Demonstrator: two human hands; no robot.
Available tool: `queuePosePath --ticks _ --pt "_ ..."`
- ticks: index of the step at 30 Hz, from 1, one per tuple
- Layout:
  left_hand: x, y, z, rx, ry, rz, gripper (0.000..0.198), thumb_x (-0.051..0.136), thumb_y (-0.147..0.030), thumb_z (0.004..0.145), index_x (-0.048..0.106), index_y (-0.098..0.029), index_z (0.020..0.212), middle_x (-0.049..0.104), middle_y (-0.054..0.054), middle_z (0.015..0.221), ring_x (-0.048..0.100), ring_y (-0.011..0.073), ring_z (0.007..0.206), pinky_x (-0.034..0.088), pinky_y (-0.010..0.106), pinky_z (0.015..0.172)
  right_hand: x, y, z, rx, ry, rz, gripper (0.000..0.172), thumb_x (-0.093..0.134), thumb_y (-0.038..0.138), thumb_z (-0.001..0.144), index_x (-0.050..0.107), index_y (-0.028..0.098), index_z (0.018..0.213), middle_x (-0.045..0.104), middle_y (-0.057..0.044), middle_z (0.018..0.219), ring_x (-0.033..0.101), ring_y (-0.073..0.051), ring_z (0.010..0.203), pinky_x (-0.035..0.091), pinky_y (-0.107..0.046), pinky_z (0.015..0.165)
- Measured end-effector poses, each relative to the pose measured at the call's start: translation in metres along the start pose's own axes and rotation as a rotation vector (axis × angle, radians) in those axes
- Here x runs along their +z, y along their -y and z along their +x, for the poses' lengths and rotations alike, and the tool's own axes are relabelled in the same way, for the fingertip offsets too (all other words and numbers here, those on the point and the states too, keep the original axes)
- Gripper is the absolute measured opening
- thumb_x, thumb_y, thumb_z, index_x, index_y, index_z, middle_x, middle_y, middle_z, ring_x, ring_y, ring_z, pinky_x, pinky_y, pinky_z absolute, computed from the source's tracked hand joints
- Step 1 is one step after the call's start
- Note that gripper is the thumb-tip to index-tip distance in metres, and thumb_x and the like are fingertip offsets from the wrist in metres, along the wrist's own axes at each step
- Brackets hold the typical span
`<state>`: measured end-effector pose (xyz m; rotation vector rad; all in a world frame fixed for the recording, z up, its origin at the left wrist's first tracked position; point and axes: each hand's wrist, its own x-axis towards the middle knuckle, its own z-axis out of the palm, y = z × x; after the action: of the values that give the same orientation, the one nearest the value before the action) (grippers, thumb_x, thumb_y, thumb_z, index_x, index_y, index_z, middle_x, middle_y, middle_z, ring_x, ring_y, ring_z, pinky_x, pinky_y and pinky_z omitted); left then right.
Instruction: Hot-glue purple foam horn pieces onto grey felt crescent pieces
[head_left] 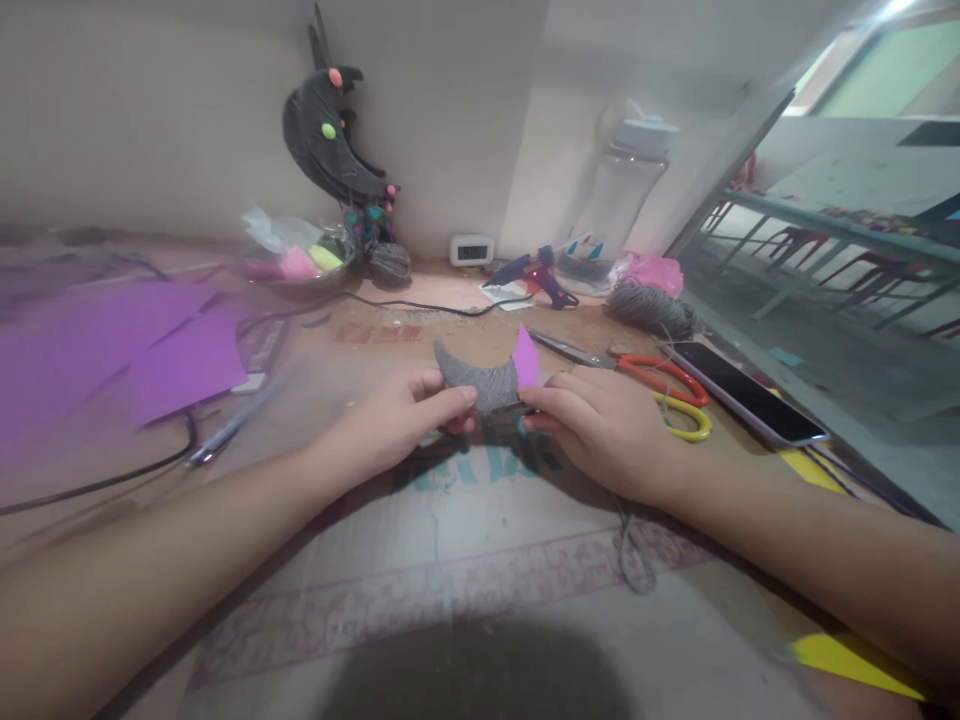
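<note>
centrally, a yarn-wrapped crescent (484, 388), grey except for its bare purple right tip, lies at mid-frame between two hands. the left hand (390, 415), fingers curled, pinches its left part between thumb and fingers; the right hand (611, 435), nearly closed, grips it just below the purple tip. a loose yarn strand (637, 590) loops beneath the right hand, lower right of centre. scissors (646, 362) and a phone (750, 393) lie at centre right; a black crescent (307, 140) with coloured dots occupies the upper left.

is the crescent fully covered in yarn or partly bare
Partly bare. Grey yarn covers the crescent across its middle and left tip, but the purple tip near the right hand shows no yarn.
</note>
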<state>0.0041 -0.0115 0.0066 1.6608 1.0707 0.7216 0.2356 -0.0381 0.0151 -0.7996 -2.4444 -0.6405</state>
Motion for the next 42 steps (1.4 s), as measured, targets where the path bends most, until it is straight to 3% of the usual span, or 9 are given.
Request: queuePosePath --ticks 4,23,42 --pt "0.0001 -0.0015 -0.0013 -0.023 -0.025 0.004 0.033 0.056 -0.048 0.08 0.063 -0.019 0.066 0.066 0.002 0.07 0.057 0.0162 0.066 0.043 0.029 0.065 -0.0015 0.0003 0.0012 0.025 -0.036 0.04 0.023 0.046 0.025 0.095 0.065 0.012 0.093 0.065 -0.005 0.072 0.054 -0.016 0.063 0.036 -0.028 0.057" --pt "0.0004 -0.0007 -0.0004 -0.038 -0.011 -0.079 0.034 0.057 -0.048 0.081 0.061 -0.018 0.065 0.065 0.001 0.069 0.056 0.0152 0.065 0.041 0.029 0.067 -0.003 -0.0031 -0.0035 -0.036 0.051 -0.098 0.02 0.051 0.025 0.093 0.065 0.014 0.103 0.065 -0.003 0.076 0.05 -0.016 0.066 0.033 -0.03 0.059" --pt "0.0021 -0.0047 -0.0014 -0.048 -0.031 -0.036 0.034 0.055 -0.048 0.081 0.06 -0.019 0.064 0.065 0.003 0.07 0.056 0.0164 0.066 0.041 0.028 0.064 0.0002 -0.003 -0.0032 0.0 0.019 -0.075 0.021 0.051 0.027 0.093 0.065 0.016 0.103 0.067 -0.004 0.078 0.053 -0.016 0.067 0.036 -0.029 0.06"
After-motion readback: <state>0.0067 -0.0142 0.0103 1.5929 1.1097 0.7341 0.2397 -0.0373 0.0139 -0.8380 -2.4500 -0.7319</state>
